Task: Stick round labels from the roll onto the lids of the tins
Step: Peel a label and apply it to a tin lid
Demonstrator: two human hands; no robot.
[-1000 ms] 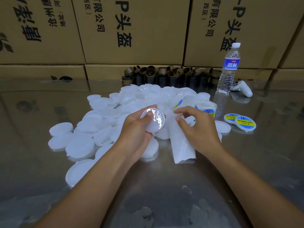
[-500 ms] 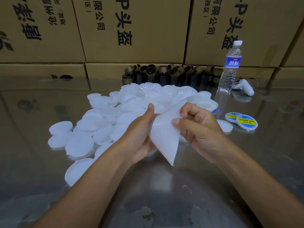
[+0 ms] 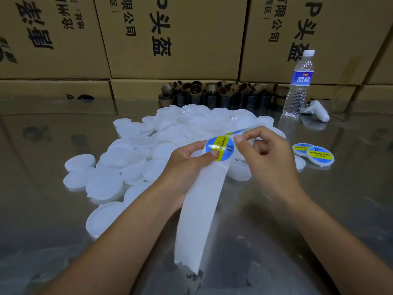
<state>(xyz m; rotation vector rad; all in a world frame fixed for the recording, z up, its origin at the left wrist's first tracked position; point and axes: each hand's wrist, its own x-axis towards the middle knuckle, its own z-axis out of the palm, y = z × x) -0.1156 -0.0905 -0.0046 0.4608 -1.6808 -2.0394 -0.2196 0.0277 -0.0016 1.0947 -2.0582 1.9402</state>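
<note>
Over the middle of the shiny desk (image 3: 319, 209), the left hand (image 3: 185, 167) grips a white backing strip (image 3: 200, 209). Its fingers are curled behind the strip and its thumb is pressed on the near edge of a round label (image 3: 221, 146) (blue and yellow, printed "SOLDERING PASTE"). The right hand (image 3: 270, 160) pinches the right edge of that label between thumb and forefinger, with its other fingers curled in. The label sits at the far end of the visible strip; whether its edge has lifted off the backing cannot be told. The bare strip runs toward the near side and ends in a torn edge low over the desk. A second label (image 3: 236, 132) peeps out just beyond the first, partly hidden by the right hand.

Behind and to the left of the hands lies a heap of plain white lids (image 3: 104, 186). To the right, apart from the heap, two labelled lids (image 3: 321, 154) lie touching. Farther back stand a water bottle (image 3: 297, 88), a white controller (image 3: 319, 113) beside it, a row of brown cardboard cores (image 3: 212, 92) and stacked cardboard boxes (image 3: 191, 39).
</note>
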